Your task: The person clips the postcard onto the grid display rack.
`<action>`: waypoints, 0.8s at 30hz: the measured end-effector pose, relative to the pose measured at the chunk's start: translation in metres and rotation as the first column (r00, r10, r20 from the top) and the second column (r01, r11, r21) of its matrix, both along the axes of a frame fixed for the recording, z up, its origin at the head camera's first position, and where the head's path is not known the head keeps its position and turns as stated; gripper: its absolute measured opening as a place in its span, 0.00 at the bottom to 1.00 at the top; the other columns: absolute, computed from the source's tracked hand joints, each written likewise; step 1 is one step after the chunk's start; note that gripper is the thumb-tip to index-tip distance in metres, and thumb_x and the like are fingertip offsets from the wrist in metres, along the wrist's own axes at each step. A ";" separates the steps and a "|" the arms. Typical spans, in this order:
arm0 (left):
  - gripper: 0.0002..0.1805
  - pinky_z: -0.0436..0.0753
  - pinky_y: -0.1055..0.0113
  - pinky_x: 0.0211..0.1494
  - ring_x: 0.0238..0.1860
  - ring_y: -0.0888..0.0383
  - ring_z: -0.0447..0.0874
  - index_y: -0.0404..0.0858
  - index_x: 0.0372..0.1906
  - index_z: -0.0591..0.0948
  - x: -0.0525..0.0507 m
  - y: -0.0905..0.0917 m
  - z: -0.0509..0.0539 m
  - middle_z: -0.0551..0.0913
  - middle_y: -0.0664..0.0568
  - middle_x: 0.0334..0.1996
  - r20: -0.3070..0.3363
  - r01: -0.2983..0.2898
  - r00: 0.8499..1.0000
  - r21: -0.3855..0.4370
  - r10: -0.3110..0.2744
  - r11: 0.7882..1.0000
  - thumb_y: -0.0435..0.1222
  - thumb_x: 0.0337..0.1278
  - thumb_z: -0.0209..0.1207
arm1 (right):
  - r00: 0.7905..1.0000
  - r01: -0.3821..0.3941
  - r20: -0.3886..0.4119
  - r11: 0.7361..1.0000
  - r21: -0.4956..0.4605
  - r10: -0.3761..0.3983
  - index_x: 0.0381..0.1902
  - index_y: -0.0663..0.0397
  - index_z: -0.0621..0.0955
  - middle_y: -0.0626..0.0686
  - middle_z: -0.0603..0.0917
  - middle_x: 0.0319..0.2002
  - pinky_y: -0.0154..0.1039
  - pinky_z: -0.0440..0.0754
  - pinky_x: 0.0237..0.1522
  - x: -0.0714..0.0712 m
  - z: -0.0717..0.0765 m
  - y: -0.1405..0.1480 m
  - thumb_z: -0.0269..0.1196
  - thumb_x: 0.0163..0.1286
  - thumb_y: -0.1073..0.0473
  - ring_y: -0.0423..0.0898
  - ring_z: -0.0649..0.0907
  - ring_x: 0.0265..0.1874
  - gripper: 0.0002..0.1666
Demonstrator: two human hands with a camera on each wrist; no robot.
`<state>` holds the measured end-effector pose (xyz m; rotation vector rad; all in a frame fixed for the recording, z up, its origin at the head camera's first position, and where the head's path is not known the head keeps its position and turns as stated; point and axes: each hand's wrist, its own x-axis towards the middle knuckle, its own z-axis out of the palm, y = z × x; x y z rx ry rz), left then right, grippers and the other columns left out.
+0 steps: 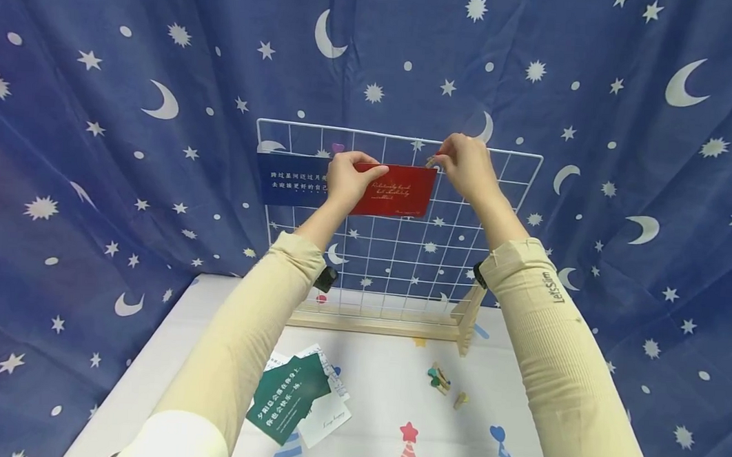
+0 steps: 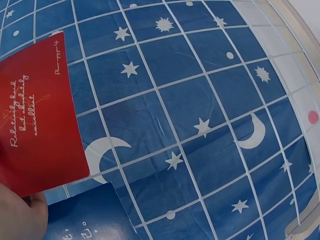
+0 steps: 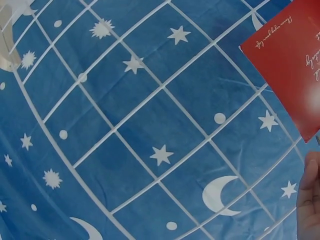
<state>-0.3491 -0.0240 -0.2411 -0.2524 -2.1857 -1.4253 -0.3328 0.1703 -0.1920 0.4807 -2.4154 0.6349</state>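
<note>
A red card (image 1: 399,192) with gold script is held against the upper part of a white wire grid (image 1: 402,258). My left hand (image 1: 346,179) pinches its top-left edge between thumb and fingers. At the card's top-right corner, my right hand (image 1: 465,166) pinches a small wooden clothespin (image 1: 431,162), mostly hidden by the fingers. Just left of the red card, a dark blue card (image 1: 294,180) with white writing hangs on the grid, partly behind my left hand. In the right wrist view, only the edge of my right hand (image 3: 309,200) shows, below the red card's corner.
The grid stands in a wooden base (image 1: 373,324) on a white patterned table covering. A green card (image 1: 289,397) lies over several paler cards at the front left. Several small clothespins (image 1: 439,379) lie at the right. A blue star-and-moon curtain (image 1: 412,51) hangs behind.
</note>
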 end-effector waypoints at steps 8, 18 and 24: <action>0.14 0.79 0.62 0.40 0.38 0.51 0.83 0.36 0.38 0.86 -0.001 0.007 -0.004 0.87 0.45 0.36 -0.027 -0.069 0.997 0.017 0.069 0.997 0.42 0.50 0.68 | 0.997 0.027 0.066 0.997 0.067 -0.032 0.35 0.67 0.79 0.64 0.83 0.27 0.39 0.72 0.28 -0.005 0.003 0.000 0.57 0.66 0.68 0.52 0.78 0.25 0.06; 0.12 0.78 0.60 0.50 0.46 0.52 0.81 0.37 0.37 0.85 0.000 0.020 -0.006 0.84 0.46 0.42 -0.047 -0.110 0.993 0.021 0.111 0.994 0.41 0.51 0.67 | 0.988 0.060 0.135 0.994 0.093 -0.072 0.41 0.66 0.81 0.65 0.83 0.30 0.37 0.75 0.26 -0.005 0.008 -0.005 0.53 0.65 0.73 0.52 0.80 0.24 0.10; 0.13 0.77 0.59 0.50 0.46 0.51 0.79 0.39 0.38 0.85 0.002 0.024 -0.005 0.81 0.47 0.42 -0.048 -0.190 0.981 -0.041 0.188 0.981 0.43 0.51 0.66 | 0.987 0.076 0.133 0.993 0.088 -0.088 0.40 0.66 0.81 0.65 0.84 0.34 0.41 0.81 0.31 -0.007 0.007 -0.007 0.58 0.67 0.67 0.55 0.83 0.26 0.08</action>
